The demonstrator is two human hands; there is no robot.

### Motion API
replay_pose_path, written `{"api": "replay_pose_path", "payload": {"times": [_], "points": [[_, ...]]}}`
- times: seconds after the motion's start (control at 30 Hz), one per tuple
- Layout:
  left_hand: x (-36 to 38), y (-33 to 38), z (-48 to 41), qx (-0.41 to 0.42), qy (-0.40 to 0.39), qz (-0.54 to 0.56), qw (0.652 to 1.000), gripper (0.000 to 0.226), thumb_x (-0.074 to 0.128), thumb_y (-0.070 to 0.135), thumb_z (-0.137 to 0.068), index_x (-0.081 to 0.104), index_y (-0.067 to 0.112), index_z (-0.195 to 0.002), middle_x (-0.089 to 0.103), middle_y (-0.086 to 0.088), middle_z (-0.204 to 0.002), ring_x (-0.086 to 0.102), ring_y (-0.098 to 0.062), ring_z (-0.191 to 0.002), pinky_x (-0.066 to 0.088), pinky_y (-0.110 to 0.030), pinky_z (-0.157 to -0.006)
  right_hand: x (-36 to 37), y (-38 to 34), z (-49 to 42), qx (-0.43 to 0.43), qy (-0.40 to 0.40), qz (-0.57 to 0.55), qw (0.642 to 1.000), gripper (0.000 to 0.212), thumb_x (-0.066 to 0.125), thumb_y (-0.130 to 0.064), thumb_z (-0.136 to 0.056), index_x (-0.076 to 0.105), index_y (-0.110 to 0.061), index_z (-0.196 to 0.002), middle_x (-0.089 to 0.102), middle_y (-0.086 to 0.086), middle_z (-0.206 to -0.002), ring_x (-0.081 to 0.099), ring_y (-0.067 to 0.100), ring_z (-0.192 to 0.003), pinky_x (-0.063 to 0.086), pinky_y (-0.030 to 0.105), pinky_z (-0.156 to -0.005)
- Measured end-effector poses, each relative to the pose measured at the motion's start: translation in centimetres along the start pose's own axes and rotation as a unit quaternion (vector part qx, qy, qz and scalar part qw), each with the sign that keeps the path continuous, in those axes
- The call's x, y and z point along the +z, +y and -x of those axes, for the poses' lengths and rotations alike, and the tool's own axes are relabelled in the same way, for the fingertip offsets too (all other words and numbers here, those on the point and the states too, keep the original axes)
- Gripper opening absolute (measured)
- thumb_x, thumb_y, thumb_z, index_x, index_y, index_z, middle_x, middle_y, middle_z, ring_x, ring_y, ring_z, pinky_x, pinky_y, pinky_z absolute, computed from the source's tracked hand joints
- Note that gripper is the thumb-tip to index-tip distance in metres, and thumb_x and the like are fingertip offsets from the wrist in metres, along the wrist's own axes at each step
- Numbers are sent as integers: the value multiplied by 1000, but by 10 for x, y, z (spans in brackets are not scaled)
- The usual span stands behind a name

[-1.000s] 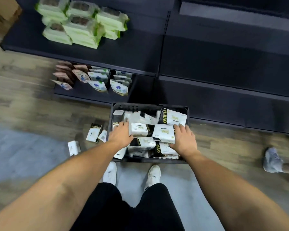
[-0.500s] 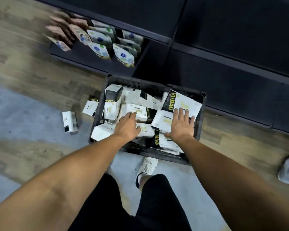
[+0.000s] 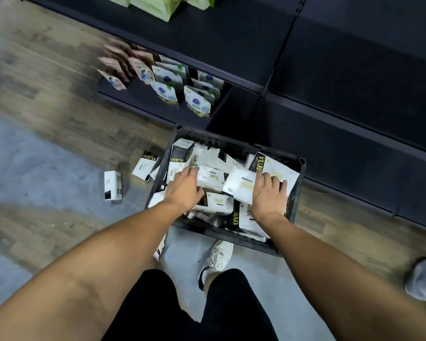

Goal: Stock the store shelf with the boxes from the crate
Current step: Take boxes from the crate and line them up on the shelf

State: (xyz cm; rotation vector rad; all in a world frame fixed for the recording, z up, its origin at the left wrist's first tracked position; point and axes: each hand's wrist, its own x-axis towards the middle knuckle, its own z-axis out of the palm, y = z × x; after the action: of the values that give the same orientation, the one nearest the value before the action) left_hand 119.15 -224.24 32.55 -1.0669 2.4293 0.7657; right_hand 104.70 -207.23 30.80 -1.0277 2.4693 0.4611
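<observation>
Dark shelf (image 3: 330,70) spans the rear. Black crate (image 3: 234,141) stands on the floor before it, filled with jumbled white-and-black boxes (image 3: 212,177). The right hand (image 3: 268,195) lies spread flat across two boxes. The left hand (image 3: 185,190) rests on another; grip cannot be confirmed. One loose box (image 3: 113,185) lies left of the crate.

"YUMAO" on crate boxes (image 3: 280,168), floor box (image 3: 145,166)

arms: left forearm (image 3: 96,262) + right forearm (image 3: 330,262) bare to frame edge | left hand (image 3: 185,190), right hand (image 3: 268,198) bare | legs: black shorts (image 3: 182,311), loose | feet: white lace-up sneaker (image 3: 218,254), dark collar edge; second white sneaker (image 3: 160,247), only a sliver shows
</observation>
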Motion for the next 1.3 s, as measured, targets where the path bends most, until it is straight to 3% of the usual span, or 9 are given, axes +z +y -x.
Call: {"api": "replay_pose_path", "payload": {"times": [0.33, 0.67, 0.9, 1.17, 1.3], "points": [[-131, -39, 77, -24, 106, 1, 994, 54, 53, 32, -93, 39, 17, -143, 41, -5, -145, 43, -28, -128, 43, -45, -99, -158, -79, 33, -96, 163, -13, 982, 107, 75, -46, -78, 9, -9, -154, 25, 8, -154, 25, 32, -140, 13, 53, -120], [-293, -167, 150, -42, 225, -29, 973, 60, 54, 33, -92, 33, 19, -147, 39, -2, -148, 41, -25, -132, 41, -44, -103, -296, -229, 76, -160, 334, -23, 928, 109, 92, -34, -49, 43, -5, -142, 52, 12, -132, 48, 35, -122, 31, 58, -110], [-391, -259, 189, -41, 285, -58, 956, 54, 54, 34, -93, 36, 20, -142, 41, -1, -143, 43, -26, -129, 41, -42, -101, -367, -345, 100, -168, 406, -41, 897, 115, 95, -37, -38, 48, -6, -138, 54, 8, -128, 50, 32, -117, 37, 56, -106], [-461, -315, 207, -12, 332, -91, 939, 56, 54, 32, -92, 36, 21, -144, 44, -2, -143, 46, -24, -127, 42, -42, -103, -432, -413, 117, -177, 446, -40, 876, 99, 85, -31, -61, 38, -9, -146, 47, 7, -138, 41, 30, -128, 25, 54, -114], [-495, -321, 197, 8, 349, -112, 931, 61, 56, 32, -92, 33, 21, -148, 42, -1, -147, 44, -23, -131, 40, -42, -107, -463, -425, 105, -192, 467, -36, 862, 97, 84, -30, -62, 37, -9, -145, 47, 8, -136, 42, 31, -127, 24, 54, -115]]}}
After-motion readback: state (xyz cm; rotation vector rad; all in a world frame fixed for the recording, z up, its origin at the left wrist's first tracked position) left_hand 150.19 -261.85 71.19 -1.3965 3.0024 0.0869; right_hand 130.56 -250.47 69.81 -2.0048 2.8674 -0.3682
